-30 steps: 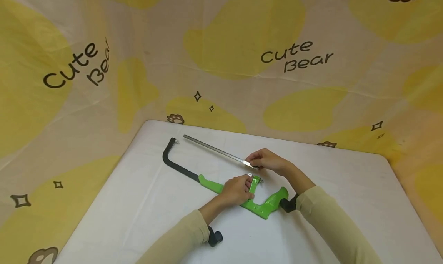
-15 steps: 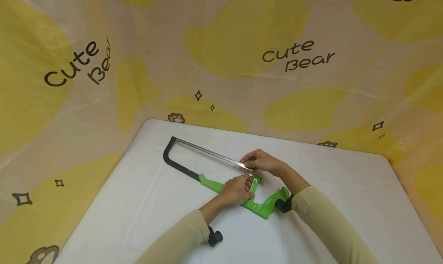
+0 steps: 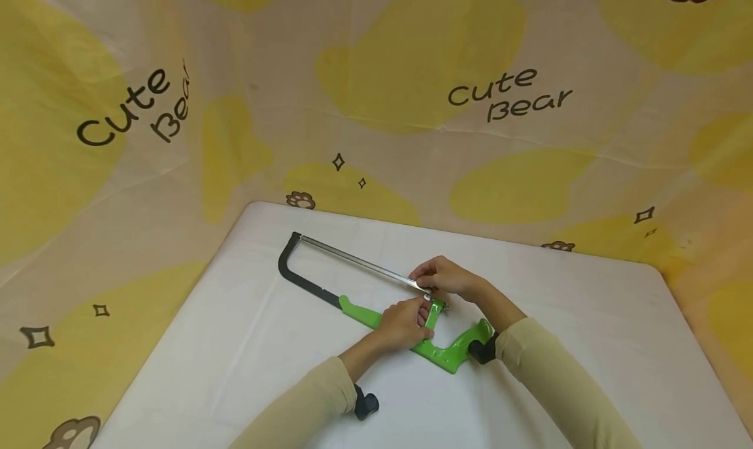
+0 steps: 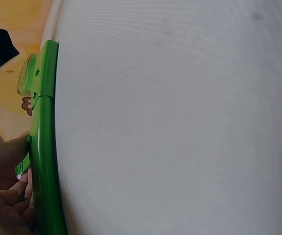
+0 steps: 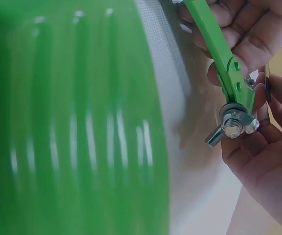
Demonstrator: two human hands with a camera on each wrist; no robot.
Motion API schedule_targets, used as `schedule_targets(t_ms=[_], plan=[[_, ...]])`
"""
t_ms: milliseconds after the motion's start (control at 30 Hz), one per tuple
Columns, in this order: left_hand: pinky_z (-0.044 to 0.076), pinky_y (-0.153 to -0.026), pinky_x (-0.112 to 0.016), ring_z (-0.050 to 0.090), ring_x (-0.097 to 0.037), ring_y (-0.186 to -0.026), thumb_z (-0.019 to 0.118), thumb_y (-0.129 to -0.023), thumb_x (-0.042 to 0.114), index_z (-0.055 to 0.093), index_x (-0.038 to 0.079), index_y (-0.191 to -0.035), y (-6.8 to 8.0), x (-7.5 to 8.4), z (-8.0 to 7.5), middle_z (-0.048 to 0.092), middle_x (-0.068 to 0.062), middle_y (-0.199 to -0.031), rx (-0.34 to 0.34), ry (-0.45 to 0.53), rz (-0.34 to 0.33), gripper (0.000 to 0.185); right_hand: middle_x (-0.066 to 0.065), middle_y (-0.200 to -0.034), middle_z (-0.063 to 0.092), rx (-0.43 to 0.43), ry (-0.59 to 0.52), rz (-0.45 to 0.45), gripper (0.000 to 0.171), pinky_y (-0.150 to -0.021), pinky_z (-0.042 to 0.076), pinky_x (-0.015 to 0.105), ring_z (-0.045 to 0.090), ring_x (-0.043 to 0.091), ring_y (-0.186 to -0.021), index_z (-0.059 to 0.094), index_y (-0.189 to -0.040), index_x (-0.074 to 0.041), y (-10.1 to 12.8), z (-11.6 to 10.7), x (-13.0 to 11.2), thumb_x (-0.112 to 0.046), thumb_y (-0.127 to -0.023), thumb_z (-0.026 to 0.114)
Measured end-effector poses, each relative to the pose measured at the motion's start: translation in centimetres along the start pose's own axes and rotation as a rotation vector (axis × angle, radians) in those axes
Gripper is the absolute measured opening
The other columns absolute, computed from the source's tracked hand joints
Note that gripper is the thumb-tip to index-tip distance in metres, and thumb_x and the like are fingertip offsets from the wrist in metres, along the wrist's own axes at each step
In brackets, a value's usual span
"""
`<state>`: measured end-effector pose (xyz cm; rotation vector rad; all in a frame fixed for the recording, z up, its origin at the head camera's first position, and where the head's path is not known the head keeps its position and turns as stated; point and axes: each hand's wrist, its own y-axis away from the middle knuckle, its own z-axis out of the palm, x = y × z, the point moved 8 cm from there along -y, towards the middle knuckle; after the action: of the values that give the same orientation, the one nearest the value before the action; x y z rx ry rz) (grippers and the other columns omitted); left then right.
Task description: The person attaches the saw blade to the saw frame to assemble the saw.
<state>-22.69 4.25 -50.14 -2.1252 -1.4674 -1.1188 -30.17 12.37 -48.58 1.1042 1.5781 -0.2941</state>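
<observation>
A hacksaw frame (image 3: 359, 315), green at the handle and black at the far bow, lies flat on the white table (image 3: 235, 351). My left hand (image 3: 402, 323) grips the green upright post beside the handle (image 3: 465, 348). My right hand (image 3: 447, 276) pinches the near end of the thin steel blade (image 3: 353, 257) just above the post's wing nut (image 3: 441, 305). The blade's far end sits at the black front tip (image 3: 294, 238). The right wrist view shows the wing nut (image 5: 231, 125) close up, between the fingers of both hands. The green frame (image 4: 45, 147) runs down the left wrist view.
A yellow and beige printed cloth (image 3: 412, 57) hangs behind and around the table. The table's rounded far edge (image 3: 259, 207) is near the saw's tip. Bare white tabletop lies to the left and right of the saw.
The blade's far end has swung left and now meets the frame's black front tip; a second ago it lay apart from it. My right hand has shifted slightly left. My left hand has stayed put.
</observation>
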Motion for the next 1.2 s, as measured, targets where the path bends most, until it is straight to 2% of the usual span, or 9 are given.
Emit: schedule_targets(t_ms=[400, 667, 1200], plan=[[0.042, -0.076, -0.031, 0.054, -0.009, -0.079, 0.081, -0.081, 0.016, 0.062, 0.01, -0.105, 0.03, 0.15, -0.17, 0.059, 0.007, -0.085, 0.015, 0.004, 0.008, 0.031, 0.01, -0.094, 0.067, 0.01, 0.091, -0.027, 0.023, -0.072, 0.044, 0.026, 0.053, 0.014, -0.08, 0.068, -0.111, 0.008, -0.36, 0.18, 0.25, -0.001, -0.093, 0.057], [0.042, -0.079, -0.032, 0.056, -0.01, -0.083, 0.081, -0.081, 0.016, 0.062, 0.009, -0.108, 0.05, 0.07, -0.02, 0.06, 0.006, -0.088, 0.01, 0.005, 0.012, 0.034, 0.008, -0.092, 0.068, -0.006, 0.091, -0.028, 0.021, -0.073, 0.045, 0.026, 0.054, 0.014, -0.08, 0.069, -0.108, 0.007, -0.32, 0.52, 0.29, -0.001, -0.092, 0.057], [0.042, -0.075, -0.031, 0.054, -0.009, -0.079, 0.081, -0.081, 0.015, 0.062, 0.008, -0.107, -0.1, 0.11, -0.01, 0.059, 0.005, -0.086, 0.003, -0.005, 0.027, 0.033, 0.003, -0.089, 0.067, 0.005, 0.102, 0.013, 0.02, -0.07, 0.044, 0.027, 0.052, 0.014, -0.077, 0.07, -0.108, 0.003, -0.48, 0.64, 0.83, -0.004, -0.093, 0.058]])
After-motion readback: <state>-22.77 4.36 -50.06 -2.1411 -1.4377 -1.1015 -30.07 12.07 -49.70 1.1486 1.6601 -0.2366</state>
